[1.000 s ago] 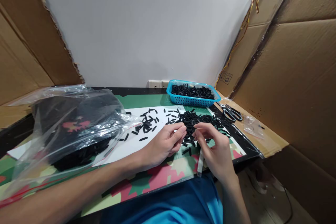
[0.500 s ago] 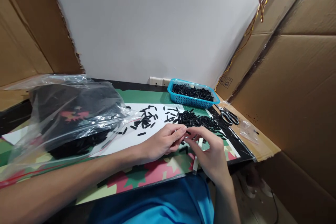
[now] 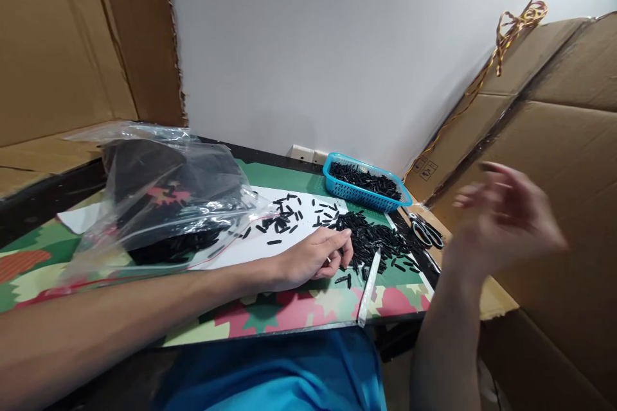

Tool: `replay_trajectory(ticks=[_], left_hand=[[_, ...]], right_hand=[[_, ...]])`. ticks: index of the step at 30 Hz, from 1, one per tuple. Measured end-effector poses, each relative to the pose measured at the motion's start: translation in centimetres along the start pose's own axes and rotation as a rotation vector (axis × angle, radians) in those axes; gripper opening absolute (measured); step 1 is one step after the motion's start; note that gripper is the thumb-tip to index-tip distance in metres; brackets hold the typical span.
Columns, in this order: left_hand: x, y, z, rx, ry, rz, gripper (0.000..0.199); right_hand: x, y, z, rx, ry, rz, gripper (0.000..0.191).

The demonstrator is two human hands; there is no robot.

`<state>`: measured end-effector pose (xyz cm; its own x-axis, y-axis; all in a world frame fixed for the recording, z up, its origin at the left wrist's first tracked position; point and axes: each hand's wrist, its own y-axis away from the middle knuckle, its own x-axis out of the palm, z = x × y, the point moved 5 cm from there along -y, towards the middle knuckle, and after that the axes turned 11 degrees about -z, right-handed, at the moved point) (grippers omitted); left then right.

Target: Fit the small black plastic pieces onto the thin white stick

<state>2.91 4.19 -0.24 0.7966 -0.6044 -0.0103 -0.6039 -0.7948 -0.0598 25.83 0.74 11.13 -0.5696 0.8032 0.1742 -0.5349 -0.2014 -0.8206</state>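
Observation:
My left hand [image 3: 315, 258] rests at the left edge of a pile of small black pieces [image 3: 369, 237], its fingers curled together; whatever may be between them is hidden. My right hand [image 3: 506, 225] is raised at the right, in front of the cardboard, blurred by motion. A dark spot shows near one of its fingertips, too smeared to identify. More black pieces [image 3: 282, 221] lie scattered on white paper [image 3: 255, 247]. A pale flat strip [image 3: 369, 289] runs from the pile to the table's front edge.
A blue basket [image 3: 369, 196] full of black pieces stands at the back. Scissors [image 3: 424, 231] lie to its right. A clear plastic bag [image 3: 178, 205] with black contents covers the left of the patterned table mat [image 3: 289, 314]. Cardboard walls [image 3: 554, 173] stand on both sides.
My right hand has left my left hand and swung up to the right. My left hand stays beside the pile. The view has shifted, so the table sits differently in the picture.

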Motion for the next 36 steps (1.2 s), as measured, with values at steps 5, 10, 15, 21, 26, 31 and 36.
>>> replay_trajectory(ticks=[5,10,15,21,26,31,36], left_hand=[[-0.3,-0.2,0.0,-0.016,0.028,-0.024,0.056],[-0.6,-0.3,0.2,-0.066,0.051,-0.053,0.052],[-0.4,0.0,0.4,-0.154,0.149,-0.076,0.051],[-0.3,0.3,1.1,-0.143,0.132,-0.126,0.059],[-0.6,0.1,1.3,-0.078,0.106,-0.146,0.053],[-0.6,0.2,0.9,-0.033,0.126,-0.162,0.050],[-0.5,0.3,0.0,-0.026,0.151,-0.222,0.044]], right_hand=[[3.4,3.3,-0.6,0.141,0.097,0.475,0.030],[1.3,8.4,1.2,0.217,-0.001,0.548,0.018],[2.9,13.3,3.7,0.195,-0.136,0.791,0.008],[4.1,16.0,4.5,0.113,0.000,0.851,0.014],[3.9,16.4,5.0,0.084,0.027,0.908,0.010],[3.9,16.5,5.3,0.089,0.044,0.905,0.016],[3.3,15.7,4.7,0.170,-0.038,0.806,0.015]])
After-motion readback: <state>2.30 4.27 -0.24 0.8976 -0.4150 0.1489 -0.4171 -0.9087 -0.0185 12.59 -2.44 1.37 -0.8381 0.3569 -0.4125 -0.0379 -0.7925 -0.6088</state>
